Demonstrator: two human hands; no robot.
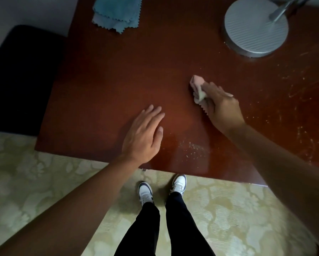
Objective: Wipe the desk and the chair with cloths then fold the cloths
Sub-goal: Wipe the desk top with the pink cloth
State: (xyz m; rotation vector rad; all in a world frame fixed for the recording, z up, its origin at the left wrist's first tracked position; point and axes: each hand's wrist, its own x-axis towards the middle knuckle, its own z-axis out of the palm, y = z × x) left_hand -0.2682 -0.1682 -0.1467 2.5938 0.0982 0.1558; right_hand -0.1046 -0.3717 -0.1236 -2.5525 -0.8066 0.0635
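Step in hand: wiping the desk (pixel 118 74). The chair (pixel 16 80) and the folding appear not yet started.

The right hand (pixel 223 108) grips a bunched pink cloth (pixel 198 85) and presses it to the desk surface, toward the lamp base (pixel 255 26) side of centre. The fingers curl round the cloth; the cloth's far end projects beyond the fingertips and its zigzag edge shows under the palm. The right forearm reaches in diagonally from the near edge of the desk.

The left hand (pixel 144 133) lies flat on the desk, fingers straight and together, holding nothing. It sits nearer the front edge than the cloth and well apart from the right hand, probably bracing the body.

A blue cloth (pixel 117 13), folded, lies unused at the far edge of the desk, on the chair side. The chair stands beside the desk's left end.

Crumbs (pixel 192 146) lie near the front edge, between the two arms. More residue (pixel 293 100) streaks the desk below the lamp base.

Next move, by judgement: sweep the cloth across both soiled zones under steady pressure, gathering debris rather than scattering it.
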